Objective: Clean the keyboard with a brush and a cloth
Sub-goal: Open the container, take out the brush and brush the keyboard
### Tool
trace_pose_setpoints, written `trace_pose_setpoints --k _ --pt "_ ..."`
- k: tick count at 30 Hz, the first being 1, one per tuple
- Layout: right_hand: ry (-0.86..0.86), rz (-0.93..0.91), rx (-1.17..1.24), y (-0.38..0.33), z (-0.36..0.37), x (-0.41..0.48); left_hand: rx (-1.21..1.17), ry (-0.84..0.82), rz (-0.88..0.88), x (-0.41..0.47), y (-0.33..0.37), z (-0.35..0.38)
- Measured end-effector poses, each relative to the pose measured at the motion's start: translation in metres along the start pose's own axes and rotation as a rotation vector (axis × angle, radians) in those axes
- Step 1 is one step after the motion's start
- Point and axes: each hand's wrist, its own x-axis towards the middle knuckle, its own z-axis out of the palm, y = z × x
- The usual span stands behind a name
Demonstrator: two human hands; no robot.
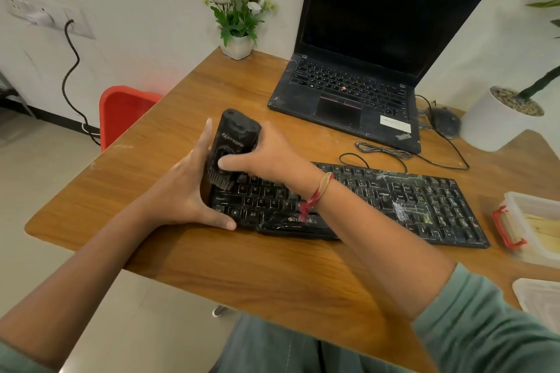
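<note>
Far L: wall socket (45,17) w/ black cable hanging toward the floor. Red chair (124,109) at L edge of worktop (272,269). Flower pot (238,47) at far L corner, well apart from the hands.

L hand (188,191): grip apart, fingers straight up along L side of brush (235,136), thumb flat on near edge of kbd (409,200), palm against kbd's L end. Brush stands on end, bristles (221,177) down on keys at kbd's upper-L corner.

R hand (266,154): grip clamped round brush body, thumb across front, fingers wrapped behind. R forearm crosses kbd's L half and hides keys there. White smears on keys centre-R.

Kbd lies slanted, L end near worktop's L edge. Behind it: coiled cable (381,150), then open laptop (363,70), screen dark. Mouse (445,121) just R of laptop, white plant pot (491,127) beyond.

R edge: clear box (533,221) w/ red clasp, near kbd's R end. White flat item (539,300) at near R, cloth or tray, cannot tell.

Bare wood between kbd and near edge, also from brush to flower pot.
</note>
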Motion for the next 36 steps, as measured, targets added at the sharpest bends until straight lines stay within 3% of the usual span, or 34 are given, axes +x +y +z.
trace_pose_setpoints --k 2,6,12,14,17,22,24,28,32,34,36 --pt "-0.012 0.011 -0.042 0.004 -0.001 0.000 0.000 -0.008 -0.007 0.000 -0.001 0.000" --pt "0.219 -0.001 -0.327 0.005 -0.022 0.005 0.013 -0.011 -0.029 -0.002 -0.002 0.001" --pt "-0.030 0.039 0.049 0.007 -0.001 -0.001 0.010 -0.002 -0.028 -0.001 -0.001 0.001" --pt "0.026 0.040 -0.012 0.008 -0.006 0.001 0.016 -0.004 -0.039 -0.001 -0.001 0.001" --pt "0.200 -0.036 -0.318 0.001 -0.018 0.005 0.011 -0.004 -0.042 -0.001 -0.001 0.000" --pt "-0.012 0.002 -0.030 -0.003 0.002 0.000 0.002 0.004 -0.016 0.001 0.001 0.000" --pt "0.021 0.025 -0.054 0.001 -0.003 0.002 0.015 0.000 -0.033 0.000 0.001 0.000" --pt "0.242 -0.067 -0.386 0.002 -0.016 0.002 0.019 0.008 -0.041 -0.001 0.000 0.001" --pt "0.041 -0.015 -0.047 -0.002 0.003 0.000 0.003 0.007 -0.004 0.001 0.000 0.000" --pt "0.026 0.009 -0.050 0.001 0.002 0.001 0.010 0.002 -0.016 0.001 0.001 0.000" --pt "0.127 -0.015 -0.193 0.002 -0.007 0.002 0.021 0.000 -0.036 0.000 0.000 0.000"
